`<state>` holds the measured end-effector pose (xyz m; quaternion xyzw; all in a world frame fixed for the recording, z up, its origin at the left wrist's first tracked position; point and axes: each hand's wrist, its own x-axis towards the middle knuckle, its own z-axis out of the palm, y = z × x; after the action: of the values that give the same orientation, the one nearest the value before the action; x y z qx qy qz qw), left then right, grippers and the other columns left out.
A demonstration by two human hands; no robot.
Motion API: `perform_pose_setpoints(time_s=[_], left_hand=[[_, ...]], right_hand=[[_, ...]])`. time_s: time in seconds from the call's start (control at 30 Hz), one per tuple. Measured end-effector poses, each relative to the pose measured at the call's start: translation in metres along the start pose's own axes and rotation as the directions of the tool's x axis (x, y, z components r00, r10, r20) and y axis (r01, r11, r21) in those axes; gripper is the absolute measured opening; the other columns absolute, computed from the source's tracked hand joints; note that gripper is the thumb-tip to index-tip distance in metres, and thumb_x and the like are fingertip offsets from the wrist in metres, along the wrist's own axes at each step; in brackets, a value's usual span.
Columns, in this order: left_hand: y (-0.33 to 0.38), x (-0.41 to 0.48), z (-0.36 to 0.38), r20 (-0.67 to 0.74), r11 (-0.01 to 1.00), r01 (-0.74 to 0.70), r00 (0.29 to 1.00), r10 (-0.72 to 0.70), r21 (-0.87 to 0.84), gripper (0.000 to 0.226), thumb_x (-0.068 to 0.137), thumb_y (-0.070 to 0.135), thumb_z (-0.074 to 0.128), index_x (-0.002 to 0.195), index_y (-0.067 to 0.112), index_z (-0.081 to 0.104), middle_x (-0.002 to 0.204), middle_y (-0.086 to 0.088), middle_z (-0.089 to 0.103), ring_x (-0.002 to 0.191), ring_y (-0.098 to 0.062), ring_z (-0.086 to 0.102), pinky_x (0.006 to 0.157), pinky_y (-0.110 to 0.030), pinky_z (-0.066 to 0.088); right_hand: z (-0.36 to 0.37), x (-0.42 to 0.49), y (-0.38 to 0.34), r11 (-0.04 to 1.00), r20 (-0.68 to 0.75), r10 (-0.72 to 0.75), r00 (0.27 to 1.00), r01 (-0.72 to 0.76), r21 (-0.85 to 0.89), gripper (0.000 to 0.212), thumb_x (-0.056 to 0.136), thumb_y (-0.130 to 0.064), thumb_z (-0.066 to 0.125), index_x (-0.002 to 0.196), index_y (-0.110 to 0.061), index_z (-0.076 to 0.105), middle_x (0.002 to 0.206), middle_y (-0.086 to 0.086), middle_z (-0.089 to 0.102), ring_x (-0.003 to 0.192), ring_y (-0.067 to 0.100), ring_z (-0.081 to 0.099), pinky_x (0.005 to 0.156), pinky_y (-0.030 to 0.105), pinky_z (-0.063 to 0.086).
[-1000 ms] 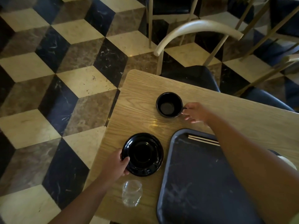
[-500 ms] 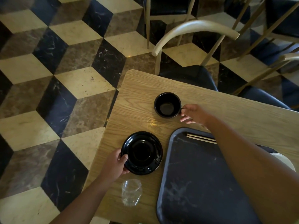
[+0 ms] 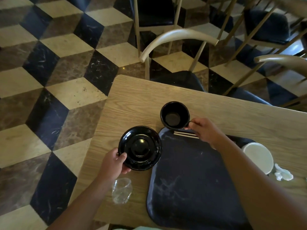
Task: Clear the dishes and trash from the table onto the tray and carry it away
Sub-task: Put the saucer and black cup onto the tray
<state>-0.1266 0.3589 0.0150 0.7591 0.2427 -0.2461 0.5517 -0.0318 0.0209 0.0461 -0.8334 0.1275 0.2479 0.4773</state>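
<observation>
My left hand pinches the near-left rim of a glossy black saucer, thumb on top; the saucer's right edge overlaps the left rim of the dark, scuffed, round-cornered tray. My right hand, grip closed on the handle, holds a black cup with a round open mouth just beyond the tray's far-left corner. Two pale wooden sticks lie on the tray's far edge, partly under that hand. A clear crumpled plastic cup lies on the wood-grain counter near my left wrist. A white disc-shaped lid and crumpled white paper sit at the tray's right side.
</observation>
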Motion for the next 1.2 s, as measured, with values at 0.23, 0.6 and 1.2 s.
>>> perform_pose_setpoints(time_s=[0.23, 0.6, 1.2], left_hand=[[-0.001, -0.025, 0.055, 0.034, 1.0, 0.007, 0.999, -0.006, -0.014, 0.013, 0.1, 0.017, 0.053, 0.106, 0.008, 0.061, 0.076, -0.018, 0.073, 0.054, -0.025, 0.07, 0.047, -0.027, 0.053], [-0.018, -0.022, 0.139, 0.006, 0.979, 0.166, 0.986, -0.166, -0.115, 0.005, 0.101, 0.015, 0.05, 0.1, 0.015, 0.055, 0.077, -0.016, 0.07, 0.044, -0.017, 0.066, 0.039, -0.024, 0.049], [-0.009, -0.007, 0.164, -0.059, 0.96, 0.218, 0.971, -0.231, -0.176, 0.008, 0.097, 0.013, 0.056, 0.097, 0.005, 0.057, 0.082, -0.016, 0.07, 0.051, -0.02, 0.07, 0.051, -0.032, 0.059]], right_hand=[[-0.032, -0.047, 0.036, 0.999, -0.03, -0.019, 0.999, 0.02, 0.041, 0.025, 0.099, -0.021, 0.053, 0.08, -0.015, 0.068, 0.045, -0.011, 0.05, 0.04, 0.002, 0.039, 0.043, 0.02, 0.031], [-0.056, -0.086, 0.087, 0.986, -0.006, -0.002, 1.0, 0.003, 0.169, 0.025, 0.099, -0.019, 0.054, 0.079, -0.018, 0.069, 0.055, -0.003, 0.05, 0.042, 0.007, 0.034, 0.04, 0.019, 0.027], [-0.038, -0.087, 0.102, 0.997, 0.063, -0.06, 0.996, 0.056, 0.059, 0.019, 0.096, -0.025, 0.059, 0.084, -0.022, 0.073, 0.076, 0.001, 0.069, 0.064, 0.004, 0.053, 0.064, 0.027, 0.04]])
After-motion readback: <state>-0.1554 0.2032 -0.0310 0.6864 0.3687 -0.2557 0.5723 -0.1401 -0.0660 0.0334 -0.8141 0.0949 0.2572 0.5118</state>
